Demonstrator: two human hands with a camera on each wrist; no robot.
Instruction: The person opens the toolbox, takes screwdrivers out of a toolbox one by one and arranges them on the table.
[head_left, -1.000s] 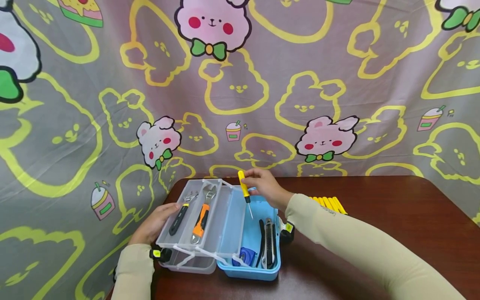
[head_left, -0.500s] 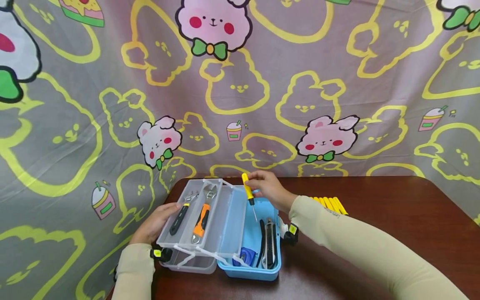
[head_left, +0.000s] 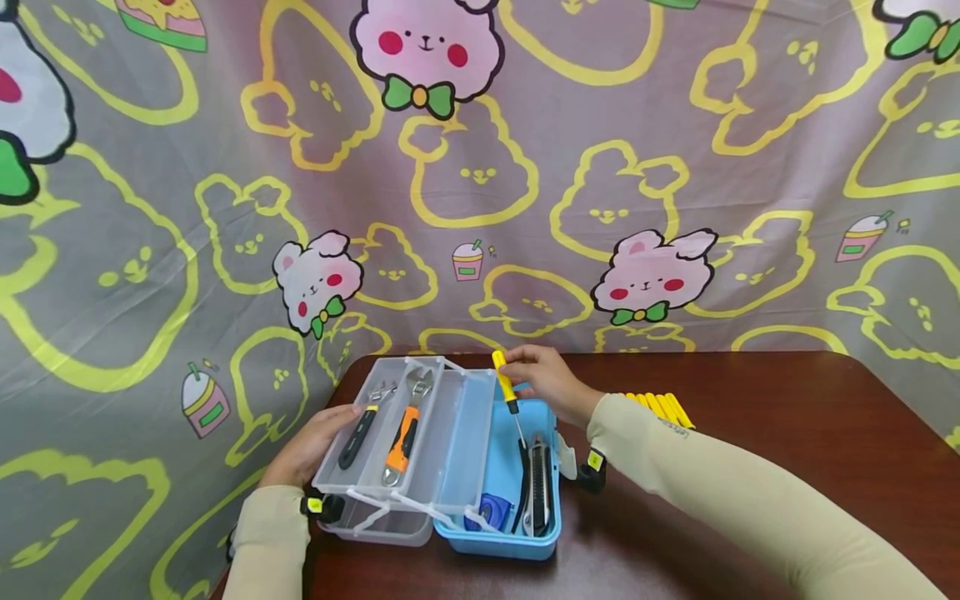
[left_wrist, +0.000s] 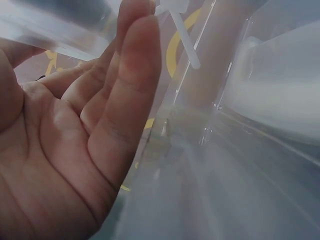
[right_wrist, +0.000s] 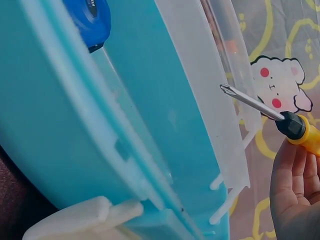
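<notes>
My right hand grips the yellow handle of a screwdriver above the blue toolbox. Its shaft slants down into the box; the cross-shaped tip shows in the right wrist view. With my left hand I hold the outer edge of the clear upper tray; its palm and bent fingers show in the left wrist view. A black-handled adjustable wrench and an orange-handled one lie in that tray. Inside the box are a utility knife, a black curved item and a blue tape measure.
Several yellow handles lie in a row on the dark wooden table, right of the toolbox and partly behind my right sleeve. White hinge arms link the trays. A patterned cloth hangs behind and at the sides.
My right hand has shifted slightly right and down with the screwdriver, bringing its tip nearer the utility knife. The left hand has stayed at the tray's edge.
</notes>
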